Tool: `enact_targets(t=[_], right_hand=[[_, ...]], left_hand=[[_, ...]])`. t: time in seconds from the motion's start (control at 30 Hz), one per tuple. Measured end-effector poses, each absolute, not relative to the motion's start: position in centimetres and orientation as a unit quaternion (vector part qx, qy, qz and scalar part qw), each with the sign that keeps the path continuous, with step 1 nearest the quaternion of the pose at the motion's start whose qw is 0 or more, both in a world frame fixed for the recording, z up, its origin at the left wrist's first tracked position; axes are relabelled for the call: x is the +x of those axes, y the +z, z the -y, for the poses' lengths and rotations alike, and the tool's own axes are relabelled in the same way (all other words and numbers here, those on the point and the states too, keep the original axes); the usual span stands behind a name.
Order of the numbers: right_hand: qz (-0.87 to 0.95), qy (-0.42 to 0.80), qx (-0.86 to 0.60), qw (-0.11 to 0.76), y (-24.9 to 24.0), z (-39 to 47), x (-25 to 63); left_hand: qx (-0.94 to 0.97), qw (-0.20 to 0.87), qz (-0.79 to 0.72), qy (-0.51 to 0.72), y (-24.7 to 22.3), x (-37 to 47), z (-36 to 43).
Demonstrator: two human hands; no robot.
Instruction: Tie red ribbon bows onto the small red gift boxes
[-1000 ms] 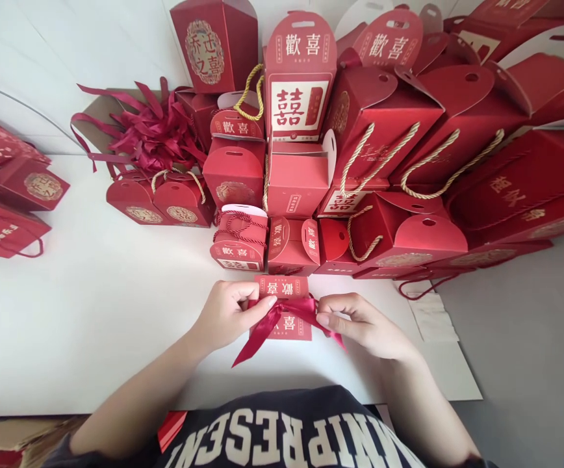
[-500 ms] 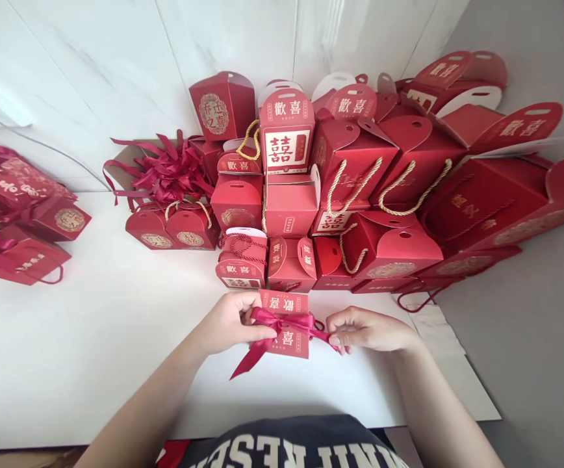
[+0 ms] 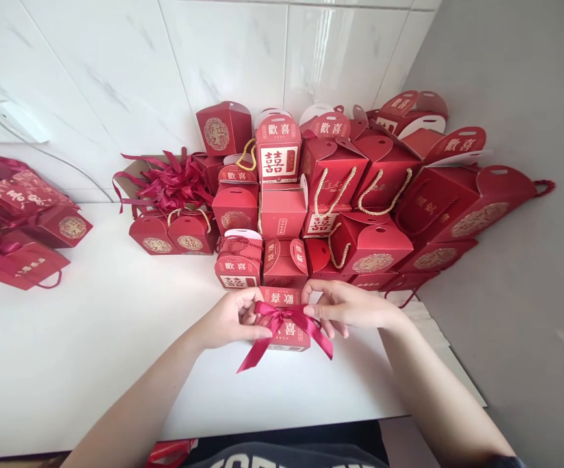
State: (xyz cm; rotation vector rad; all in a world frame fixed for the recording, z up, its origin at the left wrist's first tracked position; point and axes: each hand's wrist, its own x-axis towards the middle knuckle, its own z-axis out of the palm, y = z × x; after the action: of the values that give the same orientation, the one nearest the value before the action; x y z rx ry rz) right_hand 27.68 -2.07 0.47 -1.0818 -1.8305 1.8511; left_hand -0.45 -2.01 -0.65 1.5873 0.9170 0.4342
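I had the right hand (image 3: 333, 309) pinching the ribbon (image 3: 282, 315); the left hand (image 3: 236, 318) curled half-open beside its other loop, hold unclear. Between them, the box (image 3: 289, 333) sat on the table (image 3: 67, 364).

A packing corner, whether in a home or shop unclear: white bench (image 3: 91, 338) against marbled tiles (image 3: 228, 52), rows of red boxes (image 3: 282, 214), heaped ribbons (image 3: 177, 182), a socket (image 3: 9, 123).

on the tabletop (image 3: 116, 312): bow (image 3: 282, 314) on box (image 3: 289, 335), stacked boxes (image 3: 333, 188) at its twelve o'clock, ribbons (image 3: 177, 181) at eleven, other boxes (image 3: 31, 195) at ten.
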Motion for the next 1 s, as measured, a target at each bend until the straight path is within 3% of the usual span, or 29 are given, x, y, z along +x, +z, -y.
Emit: enact_targets(t=[0.1,0.23,0.37,0.47,0.57,0.7,0.77,1.0], right_hand=[[0.639,0.674,-0.349,0.125,0.2,1.4,27.3],[0.594,0.726,-0.299,0.174,-1.9,1.2,27.2],[0.569,0.745,-0.295,0.184,-2.9,2.0,26.9],[0.580,0.725,-0.311,0.204,-2.4,2.9,26.4],[0.635,0.645,-0.344,0.249,-1.6,4.0,26.0],[0.784,0.374,-0.351,0.351,-0.5,5.2,25.6],[0.810,0.318,-0.325,0.371,0.0,5.5,25.6],[0.755,0.466,-0.253,0.386,0.0,5.3,25.5]], left_hand=[[0.692,0.578,-0.387,0.193,-0.8,-0.5,2.0],[0.695,0.550,-0.398,0.235,-1.4,-0.1,2.2],[0.706,0.456,-0.470,0.269,-1.0,0.8,3.1],[0.734,0.374,-0.530,0.203,0.5,1.0,4.1],[0.753,0.332,-0.559,0.102,2.2,0.9,5.2],[0.769,0.335,-0.543,0.033,3.4,0.5,6.3],[0.776,0.352,-0.523,0.024,3.5,0.1,6.4],[0.843,0.322,-0.420,0.098,3.3,-1.1,5.2]])
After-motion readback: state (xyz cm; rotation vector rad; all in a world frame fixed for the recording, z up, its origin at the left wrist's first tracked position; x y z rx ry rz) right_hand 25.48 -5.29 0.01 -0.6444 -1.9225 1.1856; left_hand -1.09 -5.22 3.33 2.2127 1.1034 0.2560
